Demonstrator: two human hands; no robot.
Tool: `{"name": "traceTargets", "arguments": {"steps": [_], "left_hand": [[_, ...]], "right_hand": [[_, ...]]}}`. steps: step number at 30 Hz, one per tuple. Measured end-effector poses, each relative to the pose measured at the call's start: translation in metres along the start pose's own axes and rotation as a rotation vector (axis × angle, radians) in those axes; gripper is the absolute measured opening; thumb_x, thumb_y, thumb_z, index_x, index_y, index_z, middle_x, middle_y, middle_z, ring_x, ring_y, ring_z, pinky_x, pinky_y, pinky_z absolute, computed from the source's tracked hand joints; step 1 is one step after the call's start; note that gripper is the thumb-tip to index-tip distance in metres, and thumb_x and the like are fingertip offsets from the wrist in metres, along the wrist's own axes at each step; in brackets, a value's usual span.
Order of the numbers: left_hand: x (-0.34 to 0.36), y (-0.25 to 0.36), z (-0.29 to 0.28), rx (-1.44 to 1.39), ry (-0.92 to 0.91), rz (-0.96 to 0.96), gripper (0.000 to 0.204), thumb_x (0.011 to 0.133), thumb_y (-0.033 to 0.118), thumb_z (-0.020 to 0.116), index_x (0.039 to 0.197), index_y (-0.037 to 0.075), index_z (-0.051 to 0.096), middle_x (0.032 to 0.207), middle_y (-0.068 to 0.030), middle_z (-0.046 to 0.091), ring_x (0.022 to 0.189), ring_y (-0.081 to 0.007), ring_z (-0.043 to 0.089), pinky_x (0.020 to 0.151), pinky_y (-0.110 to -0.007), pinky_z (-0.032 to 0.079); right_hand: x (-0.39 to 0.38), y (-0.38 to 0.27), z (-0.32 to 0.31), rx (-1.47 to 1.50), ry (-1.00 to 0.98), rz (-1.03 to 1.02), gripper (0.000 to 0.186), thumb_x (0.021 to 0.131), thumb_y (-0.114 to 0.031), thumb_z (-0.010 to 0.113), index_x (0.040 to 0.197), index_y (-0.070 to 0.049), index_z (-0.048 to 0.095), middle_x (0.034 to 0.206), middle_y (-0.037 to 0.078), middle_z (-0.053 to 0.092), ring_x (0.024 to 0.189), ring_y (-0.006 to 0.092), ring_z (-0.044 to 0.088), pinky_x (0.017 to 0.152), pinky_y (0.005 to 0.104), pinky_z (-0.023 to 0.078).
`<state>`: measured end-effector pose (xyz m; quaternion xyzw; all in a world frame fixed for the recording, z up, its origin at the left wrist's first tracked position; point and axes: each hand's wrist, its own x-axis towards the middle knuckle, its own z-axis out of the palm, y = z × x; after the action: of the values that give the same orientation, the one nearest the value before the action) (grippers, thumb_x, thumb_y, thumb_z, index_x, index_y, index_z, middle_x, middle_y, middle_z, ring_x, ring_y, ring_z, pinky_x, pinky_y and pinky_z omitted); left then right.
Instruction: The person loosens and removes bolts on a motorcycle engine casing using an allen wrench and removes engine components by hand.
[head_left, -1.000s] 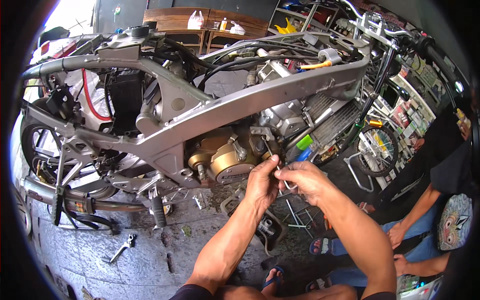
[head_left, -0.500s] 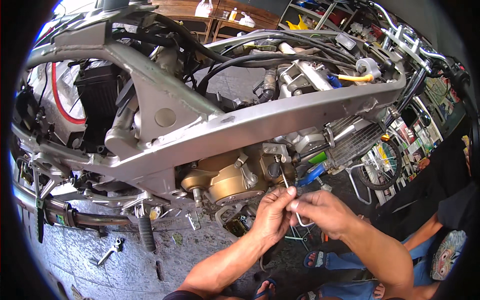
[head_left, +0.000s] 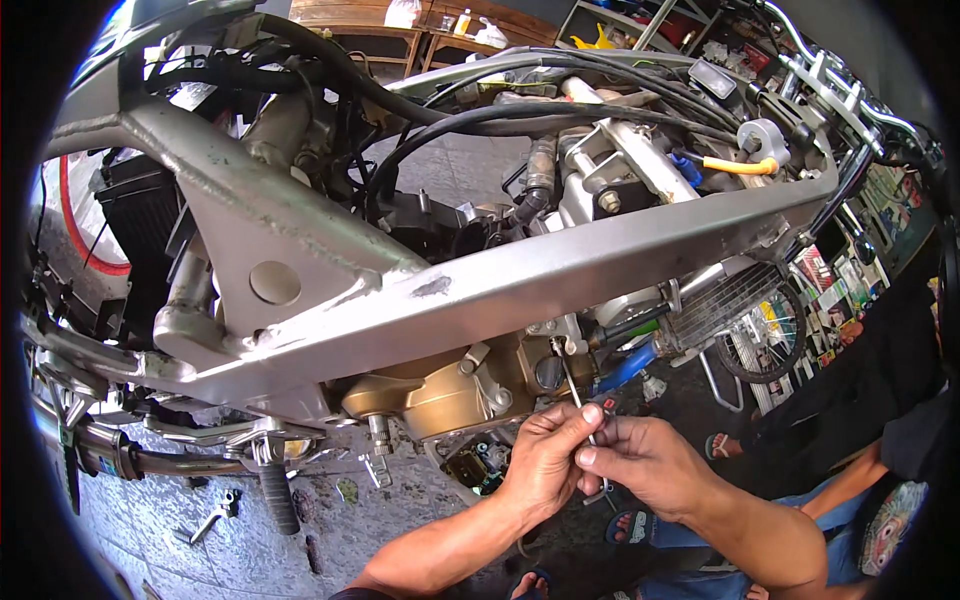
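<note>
My left hand point(head_left: 548, 452) and my right hand point(head_left: 650, 466) are closed together around a thin metal rod tool point(head_left: 574, 385), its lower part partly hidden by my fingers. The rod reaches up to a small dark fitting point(head_left: 550, 372) on the bronze-coloured engine case point(head_left: 455, 395), below the motorcycle's silver frame beam point(head_left: 520, 265). Whether its tip is seated cannot be told. A blue hose point(head_left: 625, 372) runs just right of the fitting, near a radiator point(head_left: 715, 310).
Tools point(head_left: 215, 518) lie on the tiled floor point(head_left: 150, 540) at lower left. A co-worker's arm and jeans point(head_left: 850, 480) are at my right. Behind the motorcycle stand wooden benches point(head_left: 350, 20) and a shelf rack; another wheel point(head_left: 760, 345) is at right.
The view has shifted, so the frame beam fills more of the picture. My hands, still on the rod, sit lower and slightly farther right in the picture.
</note>
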<state>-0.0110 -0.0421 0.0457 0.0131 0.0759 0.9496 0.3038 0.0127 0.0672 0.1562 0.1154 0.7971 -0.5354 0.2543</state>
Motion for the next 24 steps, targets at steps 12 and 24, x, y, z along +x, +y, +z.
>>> {"name": "traceTargets", "arguments": {"steps": [12,24], "left_hand": [[-0.001,-0.001,-0.005,0.007,-0.042,-0.002,0.028,0.093,0.028,0.059,0.097,0.0,0.061,0.066,-0.0035,0.055,0.048,-0.0118,0.052,0.041,-0.025,0.047],[-0.004,0.004,0.002,0.01,0.014,0.01,0.026,0.092,0.027,0.062,0.088,0.002,0.059,0.063,-0.0015,0.053,0.05,-0.0093,0.05,0.04,-0.024,0.043]], "right_hand": [[-0.002,-0.009,-0.001,0.028,-0.05,0.025,0.024,0.095,-0.017,0.057,0.096,0.005,0.064,0.08,0.008,0.065,0.076,0.0142,0.061,0.076,0.0287,0.049],[-0.001,-0.005,-0.001,0.062,-0.012,-0.008,0.026,0.095,-0.021,0.058,0.096,0.005,0.064,0.082,0.007,0.066,0.076,0.0132,0.061,0.076,0.027,0.048]]}}
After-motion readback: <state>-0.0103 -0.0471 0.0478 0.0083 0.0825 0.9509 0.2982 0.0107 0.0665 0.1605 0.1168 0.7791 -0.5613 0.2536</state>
